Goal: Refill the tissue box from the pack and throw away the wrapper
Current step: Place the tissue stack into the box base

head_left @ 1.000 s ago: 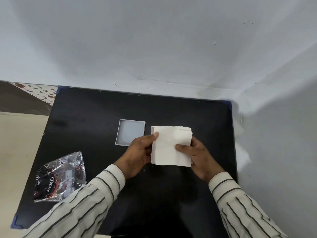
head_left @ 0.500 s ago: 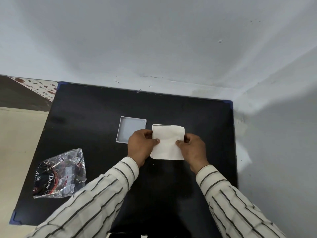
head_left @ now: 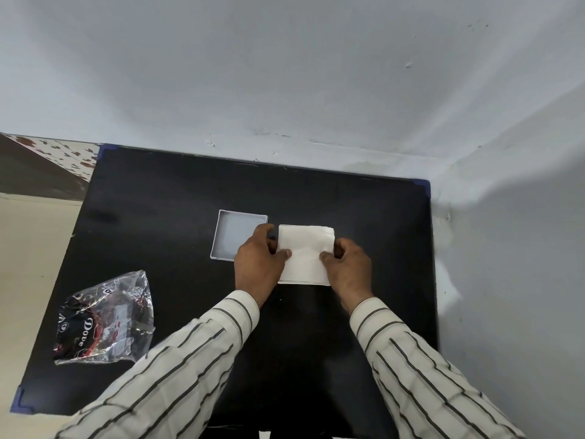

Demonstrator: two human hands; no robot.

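A white stack of tissues (head_left: 305, 253) lies flat at the middle of the black table (head_left: 158, 201), covering the tissue box under it so that the box is hidden. My left hand (head_left: 258, 264) grips the stack's left edge and my right hand (head_left: 348, 269) grips its right edge, both thumbs pressing on top. A shallow white square lid (head_left: 234, 232), open side up, lies just left of the stack, partly under my left hand. The crumpled clear-and-black wrapper (head_left: 104, 318) lies at the table's front left.
The table stands in a corner, with a white wall (head_left: 285, 74) along its back edge and another (head_left: 512, 248) along its right edge. Pale floor (head_left: 28, 248) shows past the left edge. My striped sleeves (head_left: 427, 375) cross the front of the table.
Both hands have carried the tissue stack away from me and lowered it flat over the box. The stack was held up and looked larger one second ago.
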